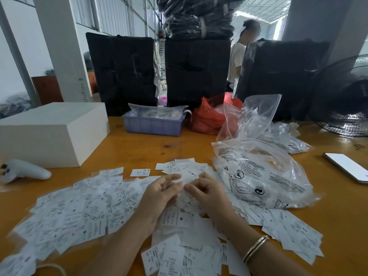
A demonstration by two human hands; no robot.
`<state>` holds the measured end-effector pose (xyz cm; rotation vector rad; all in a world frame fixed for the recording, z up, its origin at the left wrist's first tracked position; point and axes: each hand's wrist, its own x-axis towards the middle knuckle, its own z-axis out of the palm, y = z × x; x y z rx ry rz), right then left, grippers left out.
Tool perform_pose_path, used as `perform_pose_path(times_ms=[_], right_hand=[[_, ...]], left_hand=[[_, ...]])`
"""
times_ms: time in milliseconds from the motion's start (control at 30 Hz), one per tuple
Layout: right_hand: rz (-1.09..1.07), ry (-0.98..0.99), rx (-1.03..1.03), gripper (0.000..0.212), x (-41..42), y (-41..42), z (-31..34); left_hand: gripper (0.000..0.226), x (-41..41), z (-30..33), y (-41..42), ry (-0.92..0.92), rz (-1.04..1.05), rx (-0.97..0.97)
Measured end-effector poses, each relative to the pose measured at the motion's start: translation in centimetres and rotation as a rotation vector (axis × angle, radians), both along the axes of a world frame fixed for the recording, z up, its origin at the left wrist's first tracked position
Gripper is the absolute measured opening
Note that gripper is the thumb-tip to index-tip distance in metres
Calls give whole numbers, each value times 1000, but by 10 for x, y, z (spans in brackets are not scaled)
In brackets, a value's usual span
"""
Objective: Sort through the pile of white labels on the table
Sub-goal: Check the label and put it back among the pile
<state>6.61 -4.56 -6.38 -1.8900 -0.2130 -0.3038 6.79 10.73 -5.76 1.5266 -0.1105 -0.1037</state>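
Left hand [159, 193]: fingers curled, pinching a label [186, 176].
Right hand [205, 191]: fingers curled on the same label.
Pile of white labels [83, 214]: spread across the table [139, 144].

Over a wooden orange-brown table [139, 144], the left hand [159, 194] and the right hand [207, 193] meet with curled fingers, pinching a small white paper label [188, 176] between them. A scattered pile of white printed labels [79, 212] spreads beneath both wrists. A crumpled clear plastic bag with black print [258, 176] lies just beside the right hand.
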Motion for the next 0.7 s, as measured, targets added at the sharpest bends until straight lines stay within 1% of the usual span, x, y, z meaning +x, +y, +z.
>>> perform_pose_path(times_ms=[67,200,300,333,400,500,567,633,700], right_hand=[[-1,-27,-25,15,0,1,1],[7,-64,-58,11,-1,1,1],[9,-86,-45,9,-1,0,0],[4,-87,-6,10,-1,0,0],[-16,-78,88,21,0,-3,-1],[-23,32,249,28,3,-8,-3],[-16,89,342,33,5,-10,-3],[18,130,445,29,6,-10,-3],[88,143,582,16,6,-10,-2]], left_hand=[[22,0,0,0,22,-6,-1],[8,3,-5,0,-2,30,20],[11,4,-4,-1,-32,68,41],[13,4,-4,-1,-46,94,31],[12,6,-3,0,-53,143,-18],[9,7,-4,2,-47,164,-66],[11,7,-5,2,-28,152,-85],[12,7,-5,2,-2,127,-106],[14,8,-5,2,7,112,-123]])
